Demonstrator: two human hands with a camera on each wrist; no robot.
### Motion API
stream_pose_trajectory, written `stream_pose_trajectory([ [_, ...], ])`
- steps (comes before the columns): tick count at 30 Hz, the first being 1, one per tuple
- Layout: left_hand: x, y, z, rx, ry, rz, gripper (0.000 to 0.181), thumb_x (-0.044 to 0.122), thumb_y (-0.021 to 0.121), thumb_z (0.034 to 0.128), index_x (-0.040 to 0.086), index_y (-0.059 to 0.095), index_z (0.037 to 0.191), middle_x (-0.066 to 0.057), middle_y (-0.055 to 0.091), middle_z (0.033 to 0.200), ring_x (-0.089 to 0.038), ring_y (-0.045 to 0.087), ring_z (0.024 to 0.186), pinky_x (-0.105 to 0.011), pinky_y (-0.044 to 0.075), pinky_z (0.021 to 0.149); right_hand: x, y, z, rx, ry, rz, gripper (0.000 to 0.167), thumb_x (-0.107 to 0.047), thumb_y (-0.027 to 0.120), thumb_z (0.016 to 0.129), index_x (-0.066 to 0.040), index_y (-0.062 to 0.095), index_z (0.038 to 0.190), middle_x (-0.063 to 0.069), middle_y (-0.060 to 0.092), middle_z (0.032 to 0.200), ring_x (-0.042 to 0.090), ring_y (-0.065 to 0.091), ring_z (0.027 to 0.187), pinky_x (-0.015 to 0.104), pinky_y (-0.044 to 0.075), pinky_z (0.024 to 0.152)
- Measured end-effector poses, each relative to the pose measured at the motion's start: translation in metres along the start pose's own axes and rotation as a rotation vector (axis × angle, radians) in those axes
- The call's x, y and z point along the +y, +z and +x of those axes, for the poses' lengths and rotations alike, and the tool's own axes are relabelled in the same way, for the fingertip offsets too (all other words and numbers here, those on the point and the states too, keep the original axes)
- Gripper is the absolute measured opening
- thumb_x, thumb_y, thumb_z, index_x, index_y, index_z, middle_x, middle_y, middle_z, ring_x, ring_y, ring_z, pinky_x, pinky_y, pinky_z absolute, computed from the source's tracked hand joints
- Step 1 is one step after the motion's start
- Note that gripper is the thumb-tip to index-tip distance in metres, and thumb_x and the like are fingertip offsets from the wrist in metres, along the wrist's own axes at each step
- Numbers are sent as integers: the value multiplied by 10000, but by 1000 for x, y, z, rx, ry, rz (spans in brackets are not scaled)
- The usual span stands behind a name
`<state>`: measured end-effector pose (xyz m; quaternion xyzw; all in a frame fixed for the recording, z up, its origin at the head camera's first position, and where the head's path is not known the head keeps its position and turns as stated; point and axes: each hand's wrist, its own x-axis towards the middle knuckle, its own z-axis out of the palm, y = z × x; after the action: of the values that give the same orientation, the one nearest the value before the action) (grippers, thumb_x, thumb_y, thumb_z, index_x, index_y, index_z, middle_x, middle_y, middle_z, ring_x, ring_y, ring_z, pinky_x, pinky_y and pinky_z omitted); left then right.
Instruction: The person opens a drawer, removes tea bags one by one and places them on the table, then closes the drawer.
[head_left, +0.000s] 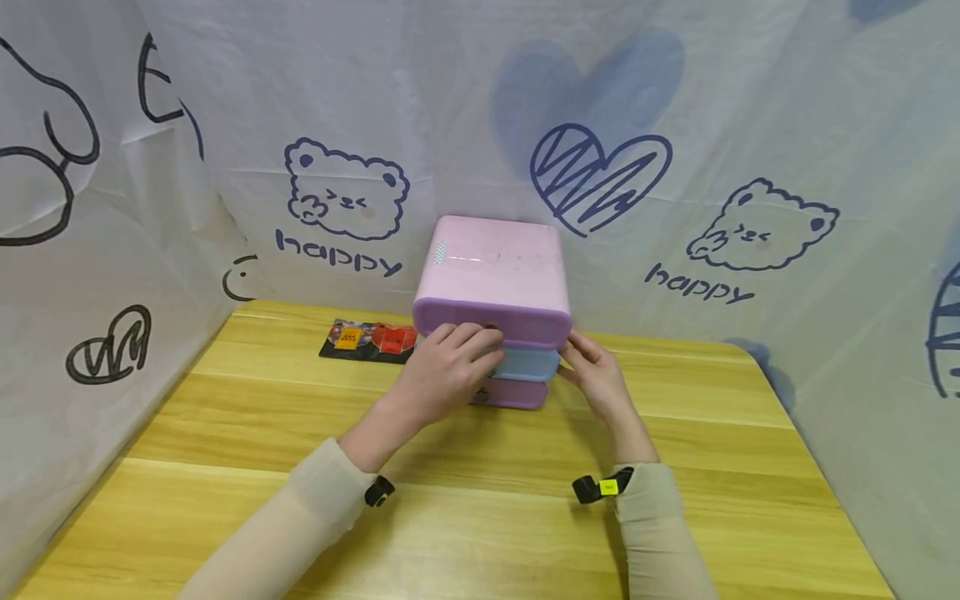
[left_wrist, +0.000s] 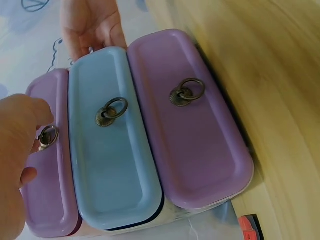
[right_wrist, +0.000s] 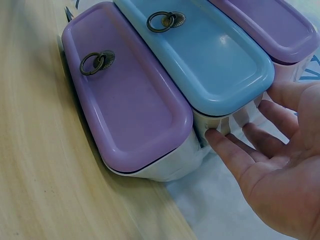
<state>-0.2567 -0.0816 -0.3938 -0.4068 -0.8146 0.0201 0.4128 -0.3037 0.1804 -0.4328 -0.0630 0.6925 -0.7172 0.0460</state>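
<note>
A small drawer cabinet (head_left: 498, 258) with a pink top stands on the table, its fronts purple, blue and purple from top to bottom. My left hand (head_left: 453, 367) is in front of the top purple drawer (left_wrist: 47, 195), with bent fingers at its metal ring pull (left_wrist: 48, 136); the fingers partly hide the pull. Ring pulls hang on the blue drawer (left_wrist: 117, 175) and the bottom purple drawer (left_wrist: 200, 145). My right hand (right_wrist: 280, 150) rests its extended fingertips against the cabinet's right side, beside the blue drawer.
A dark flat packet with red and yellow patches (head_left: 367, 340) lies on the table left of the cabinet. Behind the wooden table (head_left: 487, 517) hangs a white cloth (head_left: 465, 108) printed with bears and hearts. The cabinet stands close to this cloth.
</note>
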Motion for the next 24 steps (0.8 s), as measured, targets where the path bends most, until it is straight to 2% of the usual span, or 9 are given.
stream_pose_trajectory([
  [8, 6, 7, -5, -83, 83, 8, 143, 127, 678, 994, 139, 765, 1106, -4, 701, 1189, -215, 629, 1036, -317, 512, 798, 1, -2, 0, -5, -2, -3, 486, -137, 550, 1082, -6, 464, 1542, 158, 449, 1594, 275, 448, 1447, 390, 516, 1075],
  [16, 10, 18, -11, -167, 103, 16, 117, 141, 704, 969, 158, 748, 1076, 11, 676, 1101, -209, 571, 916, -310, 461, 713, 0, -2, -2, -13, -3, -15, 490, -164, 556, 1083, -23, 469, 1544, 137, 445, 1600, 264, 443, 1454, 396, 508, 1085],
  [24, 12, 24, -14, -235, 100, 58, 120, 131, 716, 966, 181, 742, 1073, 23, 666, 1080, -201, 561, 914, -306, 464, 722, 1, -1, 0, -18, -9, 0, 479, -135, 549, 1082, -8, 472, 1538, 151, 459, 1586, 268, 464, 1432, 391, 521, 1070],
])
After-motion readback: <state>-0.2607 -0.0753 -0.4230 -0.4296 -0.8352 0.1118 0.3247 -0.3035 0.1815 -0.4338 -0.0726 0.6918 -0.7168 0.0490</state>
